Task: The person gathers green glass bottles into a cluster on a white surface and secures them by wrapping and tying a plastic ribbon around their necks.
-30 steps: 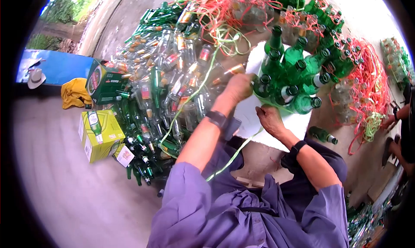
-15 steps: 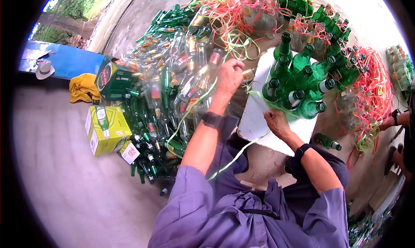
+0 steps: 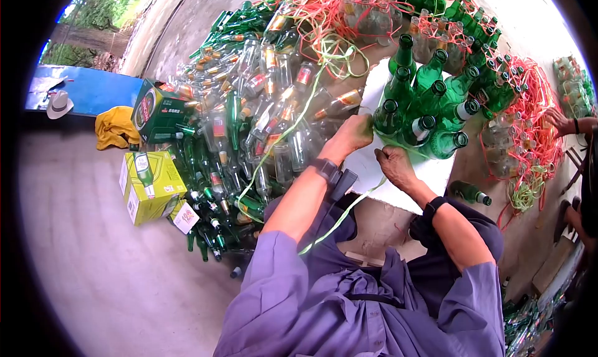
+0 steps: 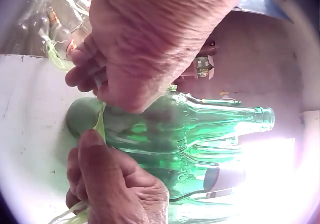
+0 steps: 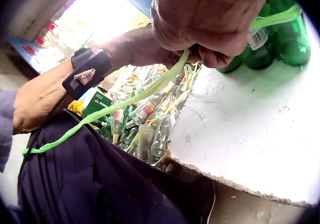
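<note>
A cluster of green glass bottles [image 3: 431, 101] stands upright on a white board [image 3: 398, 192]. A pale green plastic strap [image 5: 115, 106] runs round the cluster low down, and a long tail of it trails over the person's lap. At the cluster's near left corner, the left hand [image 3: 354, 134] has its fingers curled in on the strap, partly hidden by its own palm in the left wrist view. Just beside it, the right hand [image 3: 397, 166] pinches the strap close against the bottles, thumb on top [image 4: 97, 159].
Loose clear and green bottles [image 3: 268, 114] lie heaped on the left, near a yellow carton [image 3: 151, 185] and a green carton [image 3: 159, 112]. Red strapping [image 3: 536, 120] tangles round bottle bundles behind and right. One green bottle [image 3: 470, 192] lies beside the board. Another person's hand [image 3: 560, 123] shows far right.
The left hand swung away to the left of the bottles, then came back to their near corner. The right hand stayed by the bottles. Another person's hand rose at the right edge.
</note>
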Demonstrator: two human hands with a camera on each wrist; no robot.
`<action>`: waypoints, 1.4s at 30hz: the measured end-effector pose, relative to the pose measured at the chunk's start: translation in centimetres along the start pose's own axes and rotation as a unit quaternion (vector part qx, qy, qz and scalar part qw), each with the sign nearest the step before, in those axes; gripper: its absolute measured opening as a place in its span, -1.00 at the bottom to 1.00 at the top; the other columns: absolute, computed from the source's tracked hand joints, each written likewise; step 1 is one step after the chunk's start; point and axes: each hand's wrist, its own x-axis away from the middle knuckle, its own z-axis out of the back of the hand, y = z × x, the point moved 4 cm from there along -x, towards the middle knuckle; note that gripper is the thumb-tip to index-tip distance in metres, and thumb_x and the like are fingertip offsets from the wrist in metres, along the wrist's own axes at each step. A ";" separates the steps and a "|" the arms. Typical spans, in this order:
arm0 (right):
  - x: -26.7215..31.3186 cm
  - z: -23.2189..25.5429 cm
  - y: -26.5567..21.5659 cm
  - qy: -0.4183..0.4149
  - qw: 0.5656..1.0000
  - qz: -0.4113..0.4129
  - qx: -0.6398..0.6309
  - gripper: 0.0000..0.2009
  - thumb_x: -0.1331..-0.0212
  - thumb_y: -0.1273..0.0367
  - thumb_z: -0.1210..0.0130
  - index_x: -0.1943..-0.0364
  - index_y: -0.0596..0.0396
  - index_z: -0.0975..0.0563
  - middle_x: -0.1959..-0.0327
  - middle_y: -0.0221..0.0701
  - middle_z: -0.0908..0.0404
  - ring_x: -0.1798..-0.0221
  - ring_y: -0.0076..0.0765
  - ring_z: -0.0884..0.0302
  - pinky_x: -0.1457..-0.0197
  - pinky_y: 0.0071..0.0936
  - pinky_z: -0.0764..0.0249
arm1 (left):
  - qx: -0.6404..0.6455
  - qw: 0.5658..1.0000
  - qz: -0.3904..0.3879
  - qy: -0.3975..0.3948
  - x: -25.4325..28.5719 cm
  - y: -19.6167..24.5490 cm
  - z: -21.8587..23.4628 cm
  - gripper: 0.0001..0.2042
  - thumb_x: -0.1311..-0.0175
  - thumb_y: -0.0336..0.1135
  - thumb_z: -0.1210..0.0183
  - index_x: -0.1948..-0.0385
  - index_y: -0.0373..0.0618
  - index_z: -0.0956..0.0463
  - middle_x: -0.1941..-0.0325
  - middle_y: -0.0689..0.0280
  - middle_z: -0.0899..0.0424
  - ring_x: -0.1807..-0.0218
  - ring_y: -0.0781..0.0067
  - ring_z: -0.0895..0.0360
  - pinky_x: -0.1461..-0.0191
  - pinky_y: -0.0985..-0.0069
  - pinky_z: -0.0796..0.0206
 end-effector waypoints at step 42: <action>7.3 -0.8 -5.8 0.179 0.951 0.158 0.196 -0.90 -0.04 0.49 -0.14 0.56 0.20 -0.56 0.08 -0.17 -0.53 0.07 0.05 -0.46 0.05 -0.15 -0.45 | -0.076 0.983 -0.046 0.160 2.4 -0.2 -3.3 -0.81 -0.11 -0.33 -0.07 0.47 0.08 -0.72 0.35 0.09 -0.67 0.21 -0.04 -0.61 0.11 0.12 -0.43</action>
